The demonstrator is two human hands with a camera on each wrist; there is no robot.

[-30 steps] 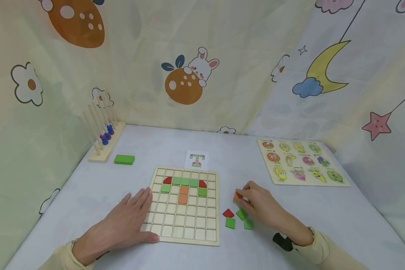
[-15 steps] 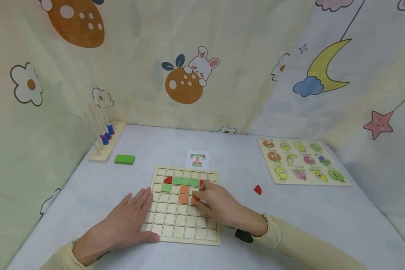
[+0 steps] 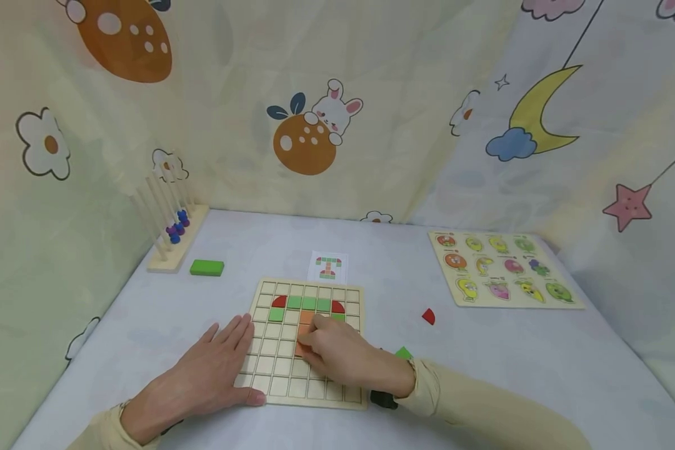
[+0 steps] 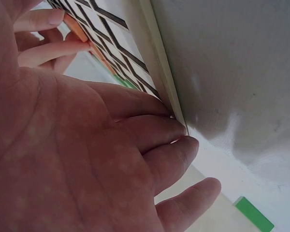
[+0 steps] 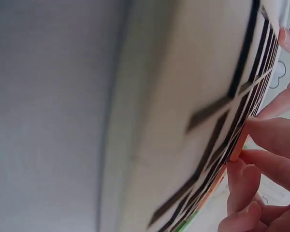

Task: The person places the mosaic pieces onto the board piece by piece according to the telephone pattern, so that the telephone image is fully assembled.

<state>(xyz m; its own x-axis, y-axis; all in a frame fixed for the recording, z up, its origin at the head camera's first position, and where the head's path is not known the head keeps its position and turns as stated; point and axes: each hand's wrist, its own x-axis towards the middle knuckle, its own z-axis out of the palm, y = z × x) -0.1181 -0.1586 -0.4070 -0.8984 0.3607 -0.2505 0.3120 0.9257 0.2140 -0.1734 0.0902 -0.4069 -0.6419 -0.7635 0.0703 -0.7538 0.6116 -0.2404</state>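
Right hand (image 3: 337,350): thumb and fingers pinch an orange tile (image 5: 239,145), held at the cell just below two orange tiles (image 3: 307,317) on the grid board (image 3: 281,382); can't tell if it sits flush. A second ago that tile is off the board, on its right; half a second ago it's over the board, right of the orange column; now it's in line with it.

Left hand (image 3: 214,365): fingers straight, thumb spread away, touching the board's left edge, same as before.

On the board: row of green tiles (image 3: 309,303) with a red piece (image 3: 279,301) and another red piece (image 3: 338,307) at its ends, unchanged.

Right of the board on the counter (image 3: 484,369): loose red piece (image 3: 429,316), in the same spot as half a second ago, and a loose green tile (image 3: 404,353) now peeking out behind the right wrist, hidden then.

Further out, all unmoved: picture card (image 3: 328,267) behind the board, green block (image 3: 207,267) and peg stand (image 3: 169,257) far left, fruit puzzle (image 3: 506,273) far right.
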